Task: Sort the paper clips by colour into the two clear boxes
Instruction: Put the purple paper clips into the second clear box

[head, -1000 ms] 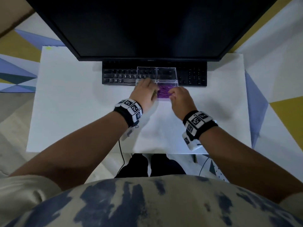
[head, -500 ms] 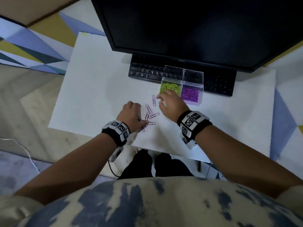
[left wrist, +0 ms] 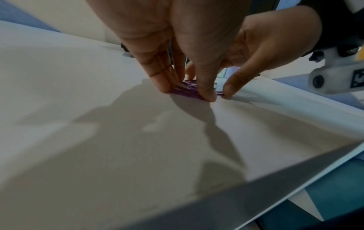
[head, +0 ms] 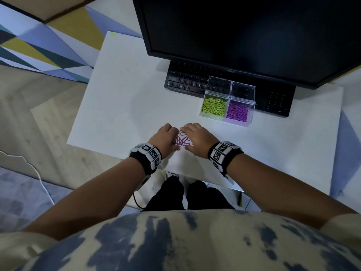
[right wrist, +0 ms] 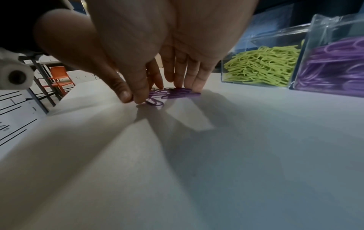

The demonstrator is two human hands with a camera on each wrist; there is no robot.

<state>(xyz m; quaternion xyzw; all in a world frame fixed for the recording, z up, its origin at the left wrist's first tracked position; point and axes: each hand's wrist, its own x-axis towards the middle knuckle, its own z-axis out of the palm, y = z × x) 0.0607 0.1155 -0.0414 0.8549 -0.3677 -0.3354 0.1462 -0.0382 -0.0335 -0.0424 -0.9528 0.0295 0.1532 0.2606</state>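
Note:
A small bunch of purple paper clips (head: 182,141) lies on the white table (head: 121,94) near its front edge. My left hand (head: 166,136) and right hand (head: 196,138) flank the bunch, straight fingers down on the table and pushing it together from both sides. The left wrist view shows the purple clips (left wrist: 189,91) between my left fingers and thumb. In the right wrist view my right fingertips (right wrist: 194,88) touch the clips (right wrist: 173,94). Further back on the right stand two clear boxes, lids up. One holds green clips (head: 214,106), the other purple clips (head: 238,112).
A black keyboard (head: 187,81) lies right behind the boxes, under a large dark monitor (head: 244,36). The table's front edge (head: 195,173) is just behind my wrists. A white cable (head: 39,173) runs over the floor at the left.
Both hands came back from the boxes to the front of the table. The purple clips that lay scattered half a second ago are now pushed into one bunch between my hands.

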